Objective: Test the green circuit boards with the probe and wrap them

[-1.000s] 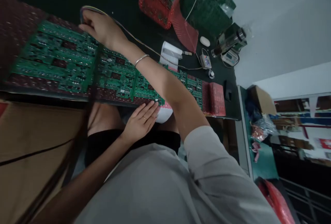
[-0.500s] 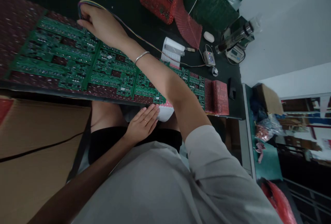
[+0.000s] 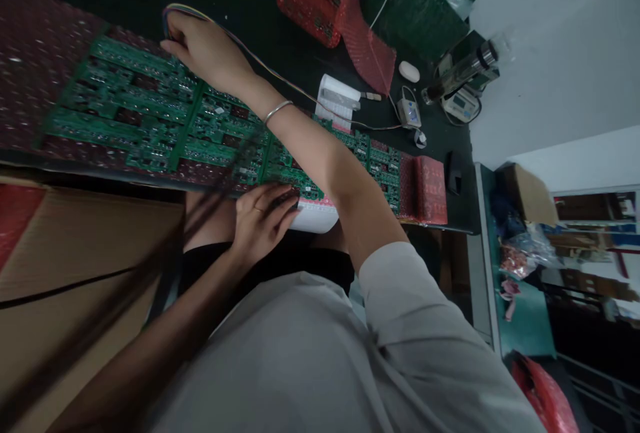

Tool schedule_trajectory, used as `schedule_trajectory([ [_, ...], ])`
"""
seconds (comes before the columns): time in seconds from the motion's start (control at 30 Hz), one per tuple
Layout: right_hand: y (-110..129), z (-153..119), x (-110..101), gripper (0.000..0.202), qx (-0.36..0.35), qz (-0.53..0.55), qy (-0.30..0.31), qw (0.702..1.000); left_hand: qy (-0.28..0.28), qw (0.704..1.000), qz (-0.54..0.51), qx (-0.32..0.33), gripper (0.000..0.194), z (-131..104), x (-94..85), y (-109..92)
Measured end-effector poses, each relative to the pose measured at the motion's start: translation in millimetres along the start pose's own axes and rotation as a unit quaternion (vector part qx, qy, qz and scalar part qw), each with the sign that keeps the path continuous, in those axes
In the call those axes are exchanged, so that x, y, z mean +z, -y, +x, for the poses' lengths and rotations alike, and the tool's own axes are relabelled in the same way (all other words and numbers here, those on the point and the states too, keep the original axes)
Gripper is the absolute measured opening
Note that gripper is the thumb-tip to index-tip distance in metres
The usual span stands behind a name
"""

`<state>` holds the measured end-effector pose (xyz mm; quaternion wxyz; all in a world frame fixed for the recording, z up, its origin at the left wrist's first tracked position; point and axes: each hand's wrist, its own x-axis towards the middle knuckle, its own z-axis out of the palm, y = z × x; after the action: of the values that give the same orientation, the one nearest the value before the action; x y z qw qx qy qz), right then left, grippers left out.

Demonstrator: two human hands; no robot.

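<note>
My right hand (image 3: 207, 50) reaches across to the far left of the table, its fingers closed round the end of a multicoloured wire cable (image 3: 257, 60). The tip of the cable is hidden in the fingers. Below that hand lie green circuit boards (image 3: 165, 103), joined in panels in a long row. My left hand (image 3: 263, 216) is at the table's front edge with bent, spread fingers, the fingertips at the near edge of the boards. Beside it a white paper roll (image 3: 315, 218) hangs at the edge.
Red bubble wrap (image 3: 35, 66) lies under the boards. Further back are a small grey device (image 3: 410, 113), a paper roll (image 3: 330, 96), a bottle (image 3: 460, 73) and a red-wrapped stack (image 3: 431, 190). A cardboard box (image 3: 90, 240) stands at left. A blurred dark strand crosses the view.
My left hand has moved up and left from above the lap to the boards' near edge, its fingers now bent and spread. My right hand keeps its place over the boards. The view has shifted slightly.
</note>
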<state>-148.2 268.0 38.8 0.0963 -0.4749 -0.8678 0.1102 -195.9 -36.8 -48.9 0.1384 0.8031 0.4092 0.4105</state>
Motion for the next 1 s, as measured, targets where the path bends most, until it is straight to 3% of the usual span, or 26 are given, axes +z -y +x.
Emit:
schedule_trajectory([
  [0.27,-8.8,3.9,14.2,0.056,-0.009,0.064,-0.06,0.996,0.027,0.999,-0.025,-0.011,0.019,10.5,1.1,4.5],
  [0.4,-8.5,2.7,13.7,0.058,-0.015,0.048,-0.053,0.997,0.021,0.999,-0.031,-0.014,0.02,9.3,1.1,5.2],
  [0.57,-0.2,-11.2,5.7,0.046,-0.006,0.054,-0.112,0.992,0.04,0.998,-0.026,-0.032,0.02,8.2,1.3,4.7],
  [0.73,2.9,-36.4,3.9,0.044,-0.004,0.061,-0.161,0.985,0.01,1.0,-0.019,-0.02,0.018,13.8,-0.5,-1.6],
  [0.9,-6.3,-54.3,13.4,0.083,0.016,0.131,-0.193,0.972,0.002,0.999,-0.026,-0.039,0.018,17.0,-0.8,-18.2],
  [1.0,-13.5,-60.0,23.9,0.091,-0.002,0.183,-0.222,0.958,-0.008,0.998,-0.04,-0.047,0.018,24.9,-15.4,-22.0],
])
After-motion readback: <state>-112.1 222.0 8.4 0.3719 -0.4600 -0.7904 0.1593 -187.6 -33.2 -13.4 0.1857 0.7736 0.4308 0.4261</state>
